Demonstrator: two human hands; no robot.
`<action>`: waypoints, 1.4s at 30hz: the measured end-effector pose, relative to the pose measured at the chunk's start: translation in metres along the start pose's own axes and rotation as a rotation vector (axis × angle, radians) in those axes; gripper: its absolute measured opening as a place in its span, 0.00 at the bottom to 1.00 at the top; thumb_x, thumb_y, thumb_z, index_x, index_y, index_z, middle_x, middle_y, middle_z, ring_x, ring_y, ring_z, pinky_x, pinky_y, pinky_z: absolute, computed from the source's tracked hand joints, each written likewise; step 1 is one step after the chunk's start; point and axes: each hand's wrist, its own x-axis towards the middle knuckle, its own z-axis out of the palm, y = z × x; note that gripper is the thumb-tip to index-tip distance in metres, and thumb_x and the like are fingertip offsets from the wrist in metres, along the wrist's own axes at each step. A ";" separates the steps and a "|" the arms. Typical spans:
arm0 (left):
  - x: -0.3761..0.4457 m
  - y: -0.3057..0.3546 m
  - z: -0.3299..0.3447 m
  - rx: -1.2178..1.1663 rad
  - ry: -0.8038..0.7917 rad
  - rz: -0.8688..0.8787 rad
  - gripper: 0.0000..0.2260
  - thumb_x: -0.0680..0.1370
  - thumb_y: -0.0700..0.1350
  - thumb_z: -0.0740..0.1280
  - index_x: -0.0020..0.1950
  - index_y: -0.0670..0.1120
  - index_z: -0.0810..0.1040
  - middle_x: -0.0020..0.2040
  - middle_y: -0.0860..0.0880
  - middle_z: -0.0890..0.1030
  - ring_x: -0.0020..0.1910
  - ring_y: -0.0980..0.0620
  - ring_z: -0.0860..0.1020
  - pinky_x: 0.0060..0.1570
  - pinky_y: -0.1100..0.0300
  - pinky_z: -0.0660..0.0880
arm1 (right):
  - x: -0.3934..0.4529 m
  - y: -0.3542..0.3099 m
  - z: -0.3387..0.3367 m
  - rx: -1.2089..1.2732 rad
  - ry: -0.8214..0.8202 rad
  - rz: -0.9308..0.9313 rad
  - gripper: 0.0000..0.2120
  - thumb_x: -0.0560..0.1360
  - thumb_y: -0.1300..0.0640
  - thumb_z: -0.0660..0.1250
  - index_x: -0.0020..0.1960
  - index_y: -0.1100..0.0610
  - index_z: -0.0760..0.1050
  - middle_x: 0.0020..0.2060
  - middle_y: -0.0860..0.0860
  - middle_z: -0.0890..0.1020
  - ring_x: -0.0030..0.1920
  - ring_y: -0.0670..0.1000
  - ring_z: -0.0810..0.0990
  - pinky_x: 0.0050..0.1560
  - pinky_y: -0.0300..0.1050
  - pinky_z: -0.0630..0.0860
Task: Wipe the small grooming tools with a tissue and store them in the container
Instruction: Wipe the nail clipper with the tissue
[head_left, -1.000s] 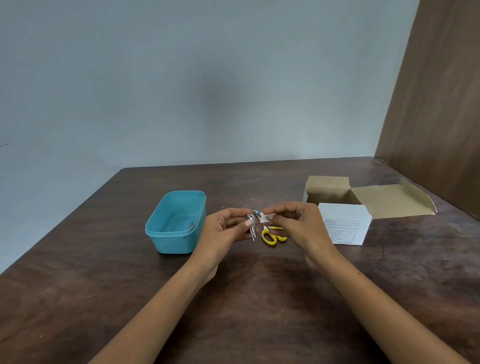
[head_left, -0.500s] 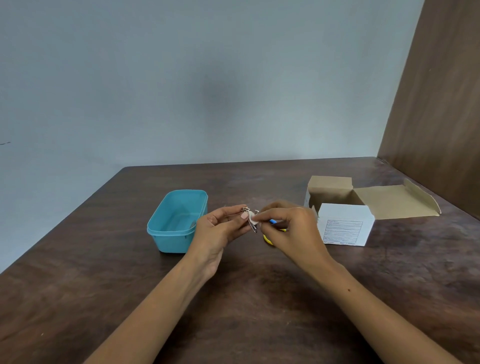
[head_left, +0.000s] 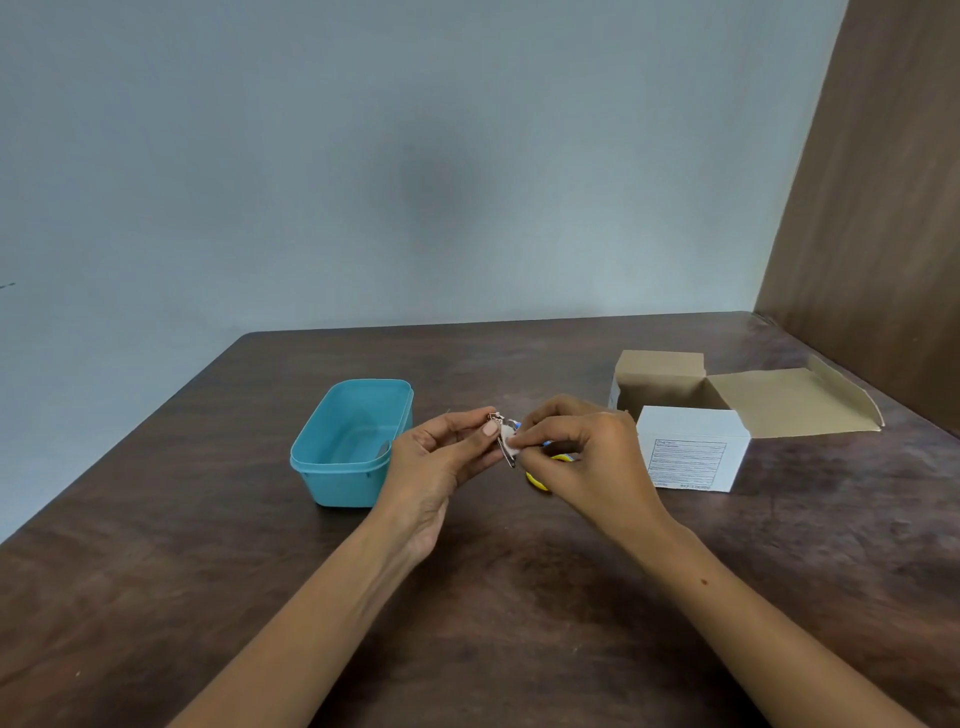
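- Forearms reach in from the lower edge of the frame and meet at the centre, above the dark wooden table (head_left: 208, 597).
- Compared with one second ago, the right hand (head_left: 587, 462) has moved left and closer to the left hand (head_left: 441, 462), so it now covers most of the yellow scissors (head_left: 540, 483), which showed more fully then; only a part of a handle is seen under the right hand.
- The left hand pinches the small metal nail clipper (head_left: 503, 441) between thumb and fingertips; the other fingers are loosely curled.
- The right hand pinches a small piece of white tissue (head_left: 511, 446) and presses it against the clipper; its fingers are curled.
- The clipper is mostly hidden by fingertips and tissue, so its details are hard to make out. A small blue bit (head_left: 546, 443) shows beside the right fingers; I cannot tell what it is.
- The teal container (head_left: 332, 478) stands open on the table left of centre, just beside the left hand.
- The white cardboard box (head_left: 691, 447), with flaps open, sits at right of centre, a little farther.
- A grey wall (head_left: 363, 156) fills the upper part of the frame.
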 end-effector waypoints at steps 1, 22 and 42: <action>0.000 0.000 0.000 0.004 -0.002 -0.001 0.07 0.73 0.32 0.68 0.49 0.37 0.81 0.40 0.46 0.85 0.39 0.54 0.84 0.38 0.65 0.80 | 0.000 0.001 0.001 -0.013 0.004 -0.010 0.06 0.67 0.59 0.69 0.40 0.58 0.85 0.36 0.48 0.81 0.37 0.46 0.81 0.38 0.37 0.79; 0.000 -0.004 0.000 0.116 0.054 0.074 0.08 0.72 0.34 0.70 0.49 0.40 0.82 0.43 0.45 0.86 0.43 0.53 0.84 0.42 0.63 0.81 | -0.002 0.000 0.004 0.172 -0.010 0.261 0.05 0.69 0.64 0.73 0.40 0.56 0.84 0.36 0.47 0.85 0.40 0.44 0.83 0.43 0.37 0.78; -0.002 -0.004 -0.003 0.366 -0.069 0.184 0.14 0.67 0.30 0.73 0.50 0.41 0.83 0.43 0.45 0.86 0.44 0.51 0.84 0.41 0.65 0.79 | -0.004 0.007 0.004 0.264 -0.072 0.504 0.05 0.69 0.62 0.73 0.44 0.55 0.80 0.39 0.49 0.85 0.42 0.45 0.83 0.44 0.37 0.79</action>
